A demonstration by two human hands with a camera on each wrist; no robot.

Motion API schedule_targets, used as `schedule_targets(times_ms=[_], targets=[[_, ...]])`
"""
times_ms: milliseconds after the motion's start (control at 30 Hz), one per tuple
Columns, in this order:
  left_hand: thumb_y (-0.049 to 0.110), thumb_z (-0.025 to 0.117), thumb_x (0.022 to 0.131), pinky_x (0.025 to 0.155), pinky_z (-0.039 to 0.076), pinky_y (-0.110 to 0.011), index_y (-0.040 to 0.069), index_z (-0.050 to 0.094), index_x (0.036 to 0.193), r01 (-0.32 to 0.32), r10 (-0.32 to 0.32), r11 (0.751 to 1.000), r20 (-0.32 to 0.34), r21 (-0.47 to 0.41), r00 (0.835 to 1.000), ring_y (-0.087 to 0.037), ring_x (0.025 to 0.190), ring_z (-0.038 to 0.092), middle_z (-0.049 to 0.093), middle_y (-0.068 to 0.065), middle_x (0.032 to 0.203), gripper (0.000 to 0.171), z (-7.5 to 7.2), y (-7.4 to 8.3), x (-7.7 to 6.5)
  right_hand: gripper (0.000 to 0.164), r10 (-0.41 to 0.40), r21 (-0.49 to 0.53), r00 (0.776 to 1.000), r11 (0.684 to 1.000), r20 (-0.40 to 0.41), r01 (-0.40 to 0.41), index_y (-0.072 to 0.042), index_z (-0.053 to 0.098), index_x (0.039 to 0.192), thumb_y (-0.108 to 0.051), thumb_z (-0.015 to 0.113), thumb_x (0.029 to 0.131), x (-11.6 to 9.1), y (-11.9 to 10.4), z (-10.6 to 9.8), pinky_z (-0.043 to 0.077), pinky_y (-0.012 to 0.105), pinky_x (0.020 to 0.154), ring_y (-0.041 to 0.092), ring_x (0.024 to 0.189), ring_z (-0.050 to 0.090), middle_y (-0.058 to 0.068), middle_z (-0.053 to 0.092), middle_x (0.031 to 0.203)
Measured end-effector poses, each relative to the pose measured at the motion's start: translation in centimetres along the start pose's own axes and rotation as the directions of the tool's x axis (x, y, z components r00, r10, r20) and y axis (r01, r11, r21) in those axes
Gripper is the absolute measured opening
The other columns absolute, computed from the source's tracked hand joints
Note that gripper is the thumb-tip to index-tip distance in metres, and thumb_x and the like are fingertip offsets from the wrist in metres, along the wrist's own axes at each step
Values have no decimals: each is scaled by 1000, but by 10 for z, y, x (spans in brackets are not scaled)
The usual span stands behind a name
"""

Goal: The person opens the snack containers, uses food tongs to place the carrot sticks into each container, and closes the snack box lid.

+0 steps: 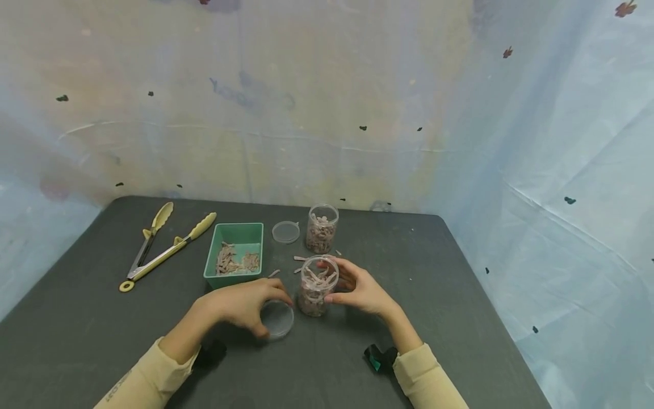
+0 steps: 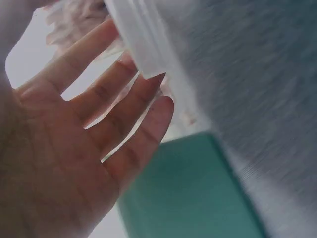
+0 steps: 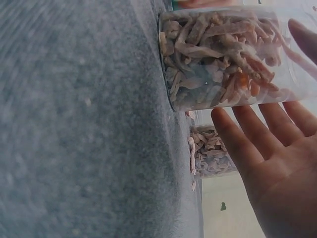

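My left hand (image 1: 242, 307) pinches a clear round lid (image 1: 278, 320) by its edge, tilted just above the table. The left wrist view shows the lid's pale rim (image 2: 141, 42) against the fingertips. On the other side, my right hand (image 1: 363, 291) holds a clear jar (image 1: 313, 295), its thumb in front and fingers behind. Pale brownish dried strips fill this upright jar, as the right wrist view shows through its wall (image 3: 218, 59). The jar's mouth is uncovered. Both hands are close together, with the lid left of the jar.
A second open jar (image 1: 321, 234) of brown pieces stands behind, beside another clear lid (image 1: 286, 232). The green bin (image 1: 234, 278) at left contains more strips. Spread tongs (image 1: 163, 258) lie further left. Loose strips (image 1: 300, 258) lie on the dark table (image 1: 460, 341).
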State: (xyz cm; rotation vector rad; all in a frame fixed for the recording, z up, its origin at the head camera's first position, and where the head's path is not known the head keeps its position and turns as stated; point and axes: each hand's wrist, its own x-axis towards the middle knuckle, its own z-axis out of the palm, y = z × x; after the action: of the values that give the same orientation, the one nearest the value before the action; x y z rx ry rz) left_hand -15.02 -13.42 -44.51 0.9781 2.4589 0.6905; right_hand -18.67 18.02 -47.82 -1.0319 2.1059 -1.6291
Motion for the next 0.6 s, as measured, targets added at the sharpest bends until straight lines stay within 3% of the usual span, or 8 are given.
schedule_targets(times_ms=[133,267,433,600], targets=[[27,83,87,100,48,-55,19,65,141,-31,29,999,-69,-22,997,-35,134,51,54,1,135,58,-13,4,-8,80,-8,8,1000,1000,2,8,-7,39,159,-2,80,91,0,1,0,49,40,108,41,147,41,18,47,158],[33,77,93,98,48,-56,20,63,143,-82,77,996,-177,-23,981,-28,125,55,55,-1,138,53,-30,11,-15,80,-27,14,1000,1000,5,27,-8,39,159,1,79,91,0,2,-1,49,40,107,40,148,41,17,47,158],[30,75,93,94,50,-51,21,63,142,-96,102,995,-331,36,938,-24,124,56,55,-1,139,51,-43,23,-16,79,-53,22,999,998,7,52,-8,39,159,4,78,91,0,3,0,48,41,108,43,148,39,20,46,158],[34,76,93,96,50,-54,19,64,142,-113,134,991,-432,74,892,-25,127,55,55,-2,140,53,-42,34,-4,80,-20,17,1000,1000,8,20,-7,38,159,2,79,91,-1,2,0,49,44,108,41,148,41,19,44,159]])
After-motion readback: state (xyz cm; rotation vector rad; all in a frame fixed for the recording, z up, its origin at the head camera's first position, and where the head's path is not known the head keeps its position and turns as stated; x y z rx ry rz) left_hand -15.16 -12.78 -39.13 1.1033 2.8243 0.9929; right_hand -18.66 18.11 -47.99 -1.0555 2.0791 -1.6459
